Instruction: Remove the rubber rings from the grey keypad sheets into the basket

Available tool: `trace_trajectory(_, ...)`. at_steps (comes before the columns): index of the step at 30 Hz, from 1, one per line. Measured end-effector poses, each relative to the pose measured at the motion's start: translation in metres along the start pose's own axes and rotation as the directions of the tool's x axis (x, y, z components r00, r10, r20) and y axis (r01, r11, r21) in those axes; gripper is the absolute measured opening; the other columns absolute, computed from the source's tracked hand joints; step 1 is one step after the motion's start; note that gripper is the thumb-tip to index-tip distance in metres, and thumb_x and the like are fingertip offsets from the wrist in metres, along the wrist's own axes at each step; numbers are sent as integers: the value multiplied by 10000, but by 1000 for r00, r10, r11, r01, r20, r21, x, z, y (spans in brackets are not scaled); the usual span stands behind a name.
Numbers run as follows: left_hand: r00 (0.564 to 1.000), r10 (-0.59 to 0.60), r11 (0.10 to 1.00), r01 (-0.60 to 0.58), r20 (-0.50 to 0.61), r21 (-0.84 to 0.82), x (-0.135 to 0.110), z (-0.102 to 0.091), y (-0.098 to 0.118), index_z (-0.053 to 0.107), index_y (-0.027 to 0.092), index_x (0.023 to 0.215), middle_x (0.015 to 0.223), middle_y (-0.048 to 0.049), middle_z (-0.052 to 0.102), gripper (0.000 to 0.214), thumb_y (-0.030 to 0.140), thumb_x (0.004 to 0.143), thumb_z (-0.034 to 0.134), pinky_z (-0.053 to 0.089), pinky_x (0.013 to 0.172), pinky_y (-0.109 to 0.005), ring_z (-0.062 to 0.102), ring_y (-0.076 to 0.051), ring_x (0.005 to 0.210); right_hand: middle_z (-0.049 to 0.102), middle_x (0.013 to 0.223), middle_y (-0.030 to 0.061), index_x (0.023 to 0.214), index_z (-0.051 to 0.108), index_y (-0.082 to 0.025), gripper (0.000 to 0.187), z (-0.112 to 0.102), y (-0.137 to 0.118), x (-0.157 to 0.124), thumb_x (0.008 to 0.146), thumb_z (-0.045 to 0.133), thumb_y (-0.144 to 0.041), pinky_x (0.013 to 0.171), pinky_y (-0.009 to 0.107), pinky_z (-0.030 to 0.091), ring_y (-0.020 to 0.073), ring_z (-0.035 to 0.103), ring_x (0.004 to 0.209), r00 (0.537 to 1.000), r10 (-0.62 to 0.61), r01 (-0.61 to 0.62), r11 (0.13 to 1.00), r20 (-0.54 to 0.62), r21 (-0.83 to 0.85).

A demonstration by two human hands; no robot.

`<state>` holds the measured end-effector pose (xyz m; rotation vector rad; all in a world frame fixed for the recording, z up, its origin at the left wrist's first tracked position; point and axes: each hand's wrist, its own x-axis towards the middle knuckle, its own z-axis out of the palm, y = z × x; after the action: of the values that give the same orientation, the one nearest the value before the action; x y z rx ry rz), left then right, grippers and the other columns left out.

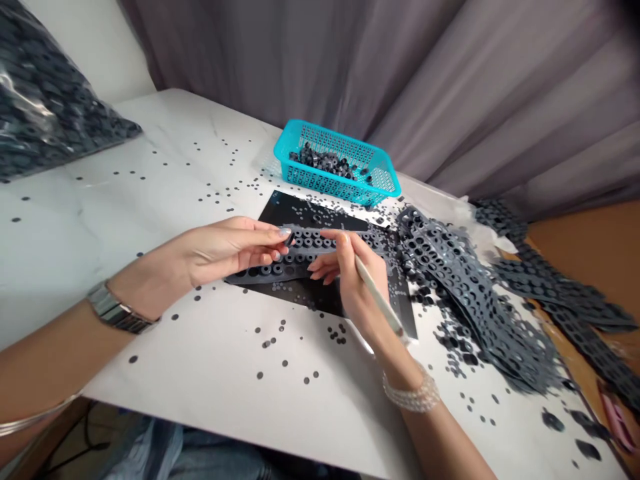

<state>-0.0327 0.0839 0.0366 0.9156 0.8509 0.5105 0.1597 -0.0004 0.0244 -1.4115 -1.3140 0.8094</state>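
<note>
My left hand (230, 250) pinches a small black rubber ring (289, 238) between thumb and forefinger, just above a dark rubber strip (313, 242) set with rows of rings. My right hand (363, 270) is closed on a pale pen-like stick (375, 293), which slants back over the wrist. Its tip is hidden by the hand. The right fingertips are close over the strip; whether they touch it I cannot tell. Under both hands, more strip lies on a black mat (325, 303) sprinkled with small discs.
Behind the mat stands a turquoise basket (340, 189) partly filled with black rings. At right lies a heap of punched rubber strips (465, 280), with loose pieces around it. A clear bag (55, 93) of dark parts sits at left. Small discs are scattered over the white table (200, 373).
</note>
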Motion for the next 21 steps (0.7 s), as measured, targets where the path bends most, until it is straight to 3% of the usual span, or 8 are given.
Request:
trace_trajectory(4, 999, -3, 1000, 4, 36, -18, 1, 5, -1, 750, 134, 727, 715, -42, 640, 107, 229, 748, 795, 452, 543, -160, 536, -79, 640, 754, 864, 36, 1139, 678, -201, 304, 2, -7, -2, 980, 505, -393, 658, 260, 526, 145, 691, 714, 987, -114, 132, 978, 117, -160)
trace_trajectory(8, 996, 13, 999, -15, 86, 30, -1, 8, -3, 744, 129, 716, 678, -29, 580, 154, 270, 752, 795, 368, 466, -152, 459, -62, 586, 754, 870, 32, 1068, 713, -187, 238, 3, -9, -4, 946, 573, -336, 668, 251, 515, 140, 670, 703, 975, -169, 196, 961, 144, -196)
trace_trajectory(13, 996, 37, 974, -55, 84, 221, -3, 14, -6, 713, 150, 718, 675, -10, 550, 217, 350, 757, 790, 339, 452, -178, 424, -57, 542, 725, 755, 10, 974, 726, -178, 206, 7, -7, -3, 935, 582, -321, 591, 222, 473, 110, 610, 605, 973, -193, 216, 957, 130, -196)
trace_trajectory(16, 997, 75, 924, -77, 18, 374, -5, 16, -5, 675, 163, 701, 662, -12, 566, 282, 423, 796, 732, 309, 441, -214, 413, -60, 494, 721, 736, 18, 928, 731, -177, 216, -8, -9, 3, 927, 573, -324, 570, 232, 455, 112, 593, 570, 975, -205, 222, 925, 86, -308)
trace_trajectory(18, 982, 174, 855, -116, -71, 505, -6, 14, -2, 652, 179, 690, 606, 2, 545, 304, 450, 823, 681, 299, 453, -237, 415, -75, 481, 729, 755, 43, 947, 740, -186, 225, -35, -9, 8, 911, 575, -336, 602, 269, 462, 143, 618, 594, 978, -207, 173, 855, -16, -490)
trace_trajectory(19, 960, 255, 798, -141, -115, 586, -6, 11, 0, 640, 187, 675, 587, 7, 538, 302, 447, 827, 665, 309, 473, -248, 429, -86, 493, 716, 718, 54, 945, 747, -192, 226, -53, -7, 9, 902, 577, -335, 617, 296, 455, 165, 617, 588, 975, -202, 102, 769, -89, -631)
trace_trajectory(21, 891, 427, 669, -198, -153, 717, -6, 4, 4, 630, 201, 647, 613, -2, 575, 268, 410, 810, 662, 353, 542, -269, 493, -117, 569, 680, 645, 96, 897, 764, -194, 228, -92, -3, 11, 875, 583, -330, 598, 346, 410, 229, 609, 590, 968, -113, -140, 500, -224, -855)
